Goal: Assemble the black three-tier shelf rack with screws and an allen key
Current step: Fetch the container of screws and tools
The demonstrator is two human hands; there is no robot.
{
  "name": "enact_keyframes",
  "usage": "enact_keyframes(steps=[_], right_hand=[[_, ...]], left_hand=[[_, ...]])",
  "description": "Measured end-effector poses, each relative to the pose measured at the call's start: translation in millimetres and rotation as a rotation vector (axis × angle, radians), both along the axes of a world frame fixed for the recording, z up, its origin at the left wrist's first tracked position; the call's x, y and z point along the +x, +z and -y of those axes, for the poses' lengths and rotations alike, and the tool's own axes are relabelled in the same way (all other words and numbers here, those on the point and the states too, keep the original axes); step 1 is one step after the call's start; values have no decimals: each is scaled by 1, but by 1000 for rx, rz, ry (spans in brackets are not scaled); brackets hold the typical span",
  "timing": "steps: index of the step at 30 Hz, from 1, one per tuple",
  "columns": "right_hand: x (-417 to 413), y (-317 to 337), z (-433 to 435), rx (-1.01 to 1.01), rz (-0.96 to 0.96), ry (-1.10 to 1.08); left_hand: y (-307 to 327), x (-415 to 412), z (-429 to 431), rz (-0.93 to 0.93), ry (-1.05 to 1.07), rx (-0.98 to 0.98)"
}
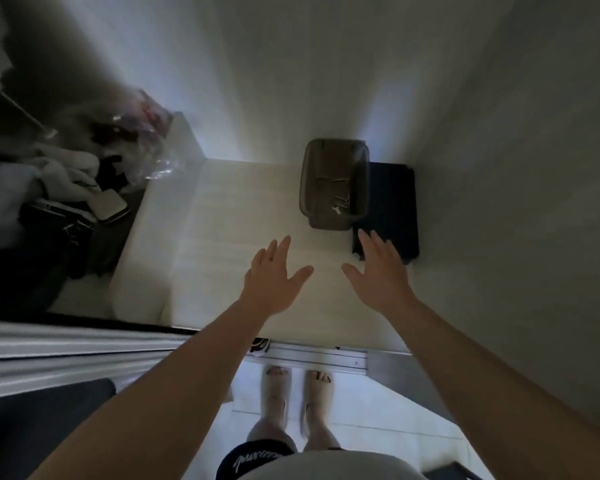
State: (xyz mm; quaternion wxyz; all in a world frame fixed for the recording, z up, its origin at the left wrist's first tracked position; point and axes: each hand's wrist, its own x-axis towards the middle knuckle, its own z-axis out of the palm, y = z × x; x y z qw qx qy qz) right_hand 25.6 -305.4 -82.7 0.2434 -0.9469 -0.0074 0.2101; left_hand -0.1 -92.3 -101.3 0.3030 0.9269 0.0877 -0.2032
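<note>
Pale wall (326, 64) filling the top and right. Below it, white table (229, 209), running from the wall to a near edge just above the feet. At left, past the table's side, dim clutter (66, 188): cloth, dark straps, a crumpled clear bag (160, 157), much of it blurred. Under the near edge, light tiled floor (361, 417).

2 bare forearms (174, 375) reaching up from the bottom corners and out over the table.

Black rack parts (395, 202) lying flat as 1 dark stack on the table's far right, close against the wall; single pieces not to be told apart. Grey-brown bin (326, 221) standing just left of them, its right side overlapping the stack's left edge, its back near the wall.

Left hand (272, 275) open, palm down, fingers straight and spread, over bare table in front of the bin, holding nothing. Right hand (378, 271) likewise flat and spread, holding nothing, fingertips over the near left corner of the black stack; touching or hovering, impossible to tell. Hands apart, thumbs pointing toward each other, bare table between them.

2 pale slippers (274, 386) side by side on the floor. In the bin's bottom, a few small metal pieces (342, 201), screws by the look; too small to pick out an allen key among them.
</note>
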Motion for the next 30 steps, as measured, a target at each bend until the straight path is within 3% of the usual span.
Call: enact_keyframes(steps=[7, 10, 18, 26, 30], right_hand=[[81, -34, -7, 65, -98, -146], [104, -51, -6, 193, -139, -225], [115, -67, -6, 388, -144, -402], [71, -37, -14, 473, -220, -379], [37, -11, -14, 363, -168, -339]], left_hand=[[-48, 110, 11, -143, 235, -340], [-64, 147, 20, -190, 412, -507], [-67, 173, 33, -199, 735, -770], [-30, 137, -6, -208, 753, -743], [-10, 95, -42, -224, 677, -659]])
